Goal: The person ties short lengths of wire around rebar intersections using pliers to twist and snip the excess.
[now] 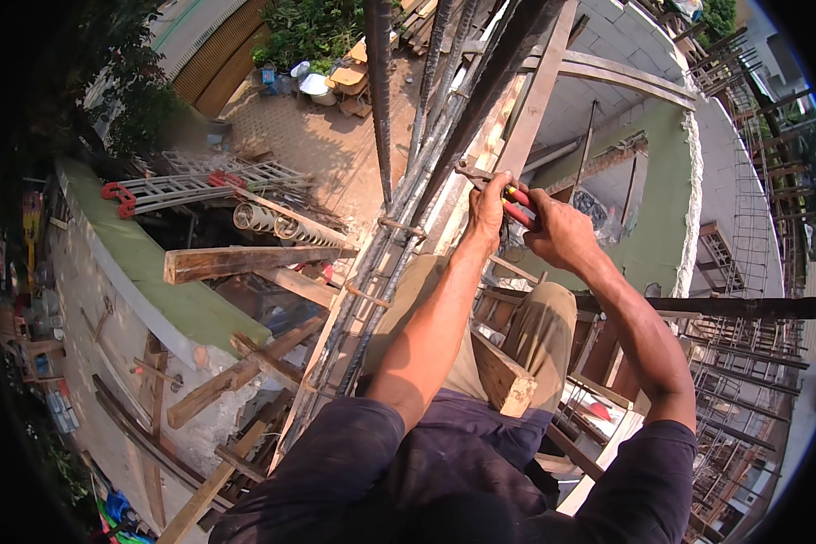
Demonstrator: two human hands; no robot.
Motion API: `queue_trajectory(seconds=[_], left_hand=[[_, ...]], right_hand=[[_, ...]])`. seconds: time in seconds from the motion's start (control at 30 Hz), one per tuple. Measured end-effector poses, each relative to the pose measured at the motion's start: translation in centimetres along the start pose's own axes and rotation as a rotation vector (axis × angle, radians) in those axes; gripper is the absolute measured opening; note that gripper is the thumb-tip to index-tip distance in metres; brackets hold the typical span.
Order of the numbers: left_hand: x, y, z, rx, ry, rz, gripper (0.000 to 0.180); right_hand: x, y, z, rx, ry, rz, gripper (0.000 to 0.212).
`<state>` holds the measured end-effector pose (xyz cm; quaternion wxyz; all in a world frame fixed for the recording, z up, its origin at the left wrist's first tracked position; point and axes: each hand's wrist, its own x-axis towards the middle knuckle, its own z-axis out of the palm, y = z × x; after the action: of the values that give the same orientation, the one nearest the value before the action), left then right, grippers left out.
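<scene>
A pair of pincers [519, 216] with red handles is held out in front of me, its metal jaws pointing left toward the steel bars. My right hand [560, 228] is closed round the handles. Fingers of my left hand [488, 207] close over the tool between jaws and handles; whether they also pinch a wire is hidden. Beside the jaws, ribbed steel bars [423, 172] run up in a bundle, crossed by steel ties [401, 227]. Long wooden boards [537, 100] slope along the right of the bars.
Below my arms, a squared timber [508, 385] lies between my legs. Another timber beam [245, 263] juts out left. Far below are an aluminium ladder [218, 181] and a paved yard [276, 136]. A dark horizontal pole [734, 308] and a rebar cage [743, 245] stand to the right.
</scene>
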<state>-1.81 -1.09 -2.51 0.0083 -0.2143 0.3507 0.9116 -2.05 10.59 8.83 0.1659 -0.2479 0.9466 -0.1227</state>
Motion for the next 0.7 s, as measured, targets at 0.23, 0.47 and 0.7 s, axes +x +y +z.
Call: queue_trajectory(seconds=[0.23,0.47,0.7], left_hand=[[0.5,-1.7,-1.4,-0.04,-0.013,-0.069,0.041],[-0.3,-1.2,-2.7,-0.187,-0.196,-0.194,0.04],[-0.4,-1.2,1.7,-0.132,0.196,-0.038,0.035]], right_hand=[[-0.8,2.9,3.0,0.376,-0.051,0.04,0.027],[-0.7,3.3,1.2,1.067,-0.638,0.499,0.031],[-2.5,2.6,2.8,-0.324,0.345,-0.05,0.053]])
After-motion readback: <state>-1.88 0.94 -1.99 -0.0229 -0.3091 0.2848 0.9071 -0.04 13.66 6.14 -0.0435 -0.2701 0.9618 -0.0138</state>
